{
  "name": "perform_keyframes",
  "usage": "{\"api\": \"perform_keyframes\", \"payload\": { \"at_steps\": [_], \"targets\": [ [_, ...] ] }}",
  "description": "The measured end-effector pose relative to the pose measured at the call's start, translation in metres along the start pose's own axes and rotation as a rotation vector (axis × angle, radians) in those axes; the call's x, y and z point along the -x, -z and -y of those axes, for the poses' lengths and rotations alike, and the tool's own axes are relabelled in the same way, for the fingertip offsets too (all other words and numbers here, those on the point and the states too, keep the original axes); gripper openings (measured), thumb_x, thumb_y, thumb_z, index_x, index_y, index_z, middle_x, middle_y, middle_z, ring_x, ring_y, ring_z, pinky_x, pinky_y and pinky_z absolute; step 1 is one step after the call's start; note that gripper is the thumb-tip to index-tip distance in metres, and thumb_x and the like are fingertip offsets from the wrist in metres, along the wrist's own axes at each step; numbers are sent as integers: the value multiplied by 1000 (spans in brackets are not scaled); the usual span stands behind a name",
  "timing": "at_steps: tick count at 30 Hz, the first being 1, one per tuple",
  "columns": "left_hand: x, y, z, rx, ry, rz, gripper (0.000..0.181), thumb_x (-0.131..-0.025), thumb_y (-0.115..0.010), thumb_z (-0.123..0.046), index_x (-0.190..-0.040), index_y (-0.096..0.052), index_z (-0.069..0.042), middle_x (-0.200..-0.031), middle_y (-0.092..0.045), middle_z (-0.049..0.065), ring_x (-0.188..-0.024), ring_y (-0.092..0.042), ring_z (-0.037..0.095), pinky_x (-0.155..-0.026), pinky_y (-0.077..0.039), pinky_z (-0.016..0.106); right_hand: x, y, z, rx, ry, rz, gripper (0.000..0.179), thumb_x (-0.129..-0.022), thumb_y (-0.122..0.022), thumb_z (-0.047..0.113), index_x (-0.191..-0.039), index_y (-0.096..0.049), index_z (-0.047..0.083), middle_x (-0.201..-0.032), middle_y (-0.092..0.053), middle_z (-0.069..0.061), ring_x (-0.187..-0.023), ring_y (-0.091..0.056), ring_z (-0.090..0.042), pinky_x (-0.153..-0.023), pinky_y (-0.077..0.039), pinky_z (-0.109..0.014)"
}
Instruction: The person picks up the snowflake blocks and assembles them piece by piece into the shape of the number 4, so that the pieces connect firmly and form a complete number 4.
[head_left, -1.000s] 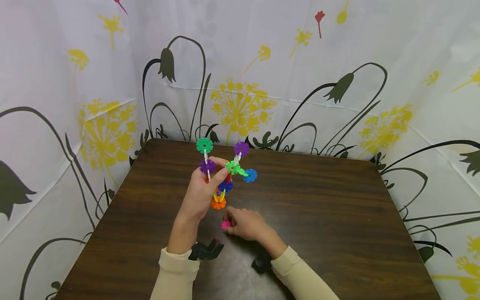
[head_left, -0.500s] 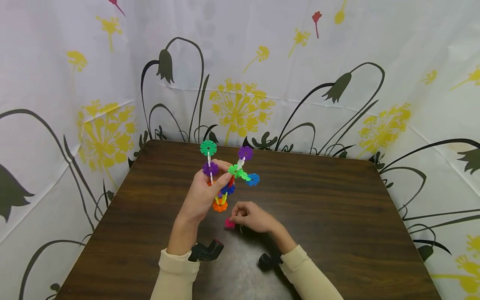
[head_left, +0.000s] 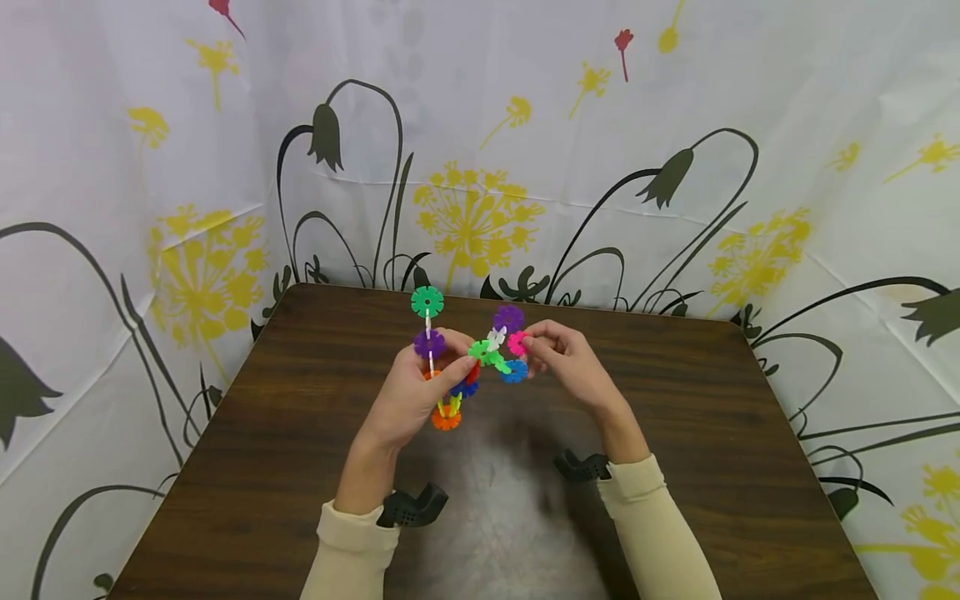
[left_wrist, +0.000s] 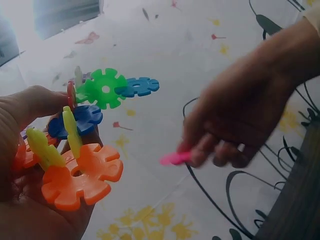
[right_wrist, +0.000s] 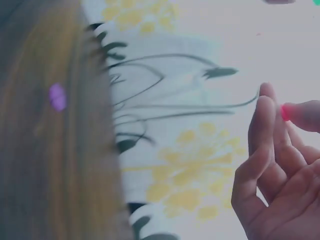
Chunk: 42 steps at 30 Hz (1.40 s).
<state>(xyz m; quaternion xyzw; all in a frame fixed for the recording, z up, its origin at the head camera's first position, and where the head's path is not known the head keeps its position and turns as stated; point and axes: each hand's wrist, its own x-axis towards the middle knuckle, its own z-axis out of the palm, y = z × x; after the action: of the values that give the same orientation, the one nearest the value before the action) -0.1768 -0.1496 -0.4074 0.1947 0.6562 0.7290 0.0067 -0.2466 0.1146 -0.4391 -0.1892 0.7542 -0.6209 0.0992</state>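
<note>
Above the table, my left hand (head_left: 416, 387) grips a branching build of notched plastic discs, its thumb pressed near a light green disc (head_left: 483, 352). A teal green disc (head_left: 427, 302) tops one arm of the build. Its other arms bear a purple disc (head_left: 508, 317), a light blue disc (head_left: 514, 372) and, low down, an orange disc (left_wrist: 82, 177). My right hand (head_left: 573, 362) pinches a single pink disc (head_left: 517, 342) by thumb and fingers, close to the purple and light blue ones. In the left wrist view a gap separates the pink disc from the build. The palm hides some discs.
Dark wood-grain tabletop (head_left: 675, 433) lies beneath both hands. A white flower-print curtain (head_left: 480, 125) hangs behind the table and along its sides. Each wrist wears a black camera (head_left: 412, 506). A small purple spot (right_wrist: 57, 96) shows over the table in the right wrist view, unclear what.
The right hand has lifted the pink disc off the table and carried it up and to the right, beside the build. The left hand with the build has shifted slightly right and down.
</note>
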Motion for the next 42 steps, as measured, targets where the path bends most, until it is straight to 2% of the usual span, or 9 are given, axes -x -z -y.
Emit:
{"api": "perform_keyframes", "payload": {
  "at_steps": [4, 10, 14, 16, 21, 28, 34, 38, 42],
  "targets": [
    [-1, -2, -1, 35, 0, 60, 11, -106, -68, -12, -115, -68, -4, -114, -68, 5, -97, -66, 21, -87, -60, 28, 1, 3, 23, -67, 79, 42, 20, -112, -59, 17, -123, -66, 3, -87, -73, -1, -78, -67, -20, -75, -60, -28],
    [-1, -11, -1, 126, -10, 193, 15, -108, -66, -18, -113, -68, -4, -103, -66, 3, -92, -63, 18, -83, -58, 27, 2, 0, 43, -142, 155, 138, 21, -108, -60, 9, -127, -69, 9, -103, -76, -2, -83, -71, -16, -81, -63, -30],
    [0, -16, 3, 140, 9, 264, 19, -109, -65, -19, -111, -65, 0, -97, -63, 2, -91, -60, 17, -80, -55, 26, 6, -2, 49, -224, 172, 180, 22, -105, -59, 4, -123, -71, 9, -99, -77, 2, -82, -72, -12, -80, -63, -28],
    [1, -17, 5, 134, 17, 275, 20, -109, -65, -19, -110, -64, 1, -97, -63, 2, -92, -60, 17, -80, -55, 27, 9, -4, 52, -262, 183, 203, 23, -104, -59, 2, -123, -71, 9, -93, -79, 2, -81, -73, -12, -80, -63, -28],
    [3, -15, 8, 140, 32, 262, 17, -109, -64, -17, -107, -63, -1, -96, -64, 4, -89, -61, 18, -78, -55, 27, 12, -9, 58, -280, 221, 250, 23, -106, -61, 5, -124, -74, 12, -106, -79, 1, -88, -76, -12, -84, -65, -29],
    [-1, -17, 8, 145, 45, 320, 15, -110, -64, -18, -106, -62, -3, -90, -63, 4, -81, -60, 16, -72, -54, 25, 12, -10, 62, -267, 254, 241, 14, -106, -70, 20, -118, -77, 22, -102, -80, 4, -85, -76, -9, -80, -64, -27],
    [0, -16, 10, 155, 35, 339, 26, -110, -65, -22, -109, -60, 3, -90, -64, 1, -81, -60, 14, -73, -54, 26, 12, -14, 60, -246, 261, 241, 13, -104, -74, 26, -115, -79, 26, -100, -80, 5, -83, -76, -9, -77, -64, -26],
    [1, -15, 10, 179, 36, 354, 28, -110, -64, -24, -111, -60, 4, -90, -65, 0, -79, -60, 12, -72, -54, 24, 11, -15, 60, -230, 275, 253, 17, -105, -73, 28, -117, -81, 19, -103, -80, 1, -83, -74, -12, -73, -63, -26],
    [1, -14, 11, 211, 57, 347, 25, -109, -65, -27, -115, -63, -3, -94, -69, 0, -82, -62, 12, -74, -55, 23, 10, -17, 61, -184, 307, 277, 25, -107, -69, 27, -121, -80, 9, -109, -76, -5, -98, -70, -19, -79, -62, -29]
  ]
}}
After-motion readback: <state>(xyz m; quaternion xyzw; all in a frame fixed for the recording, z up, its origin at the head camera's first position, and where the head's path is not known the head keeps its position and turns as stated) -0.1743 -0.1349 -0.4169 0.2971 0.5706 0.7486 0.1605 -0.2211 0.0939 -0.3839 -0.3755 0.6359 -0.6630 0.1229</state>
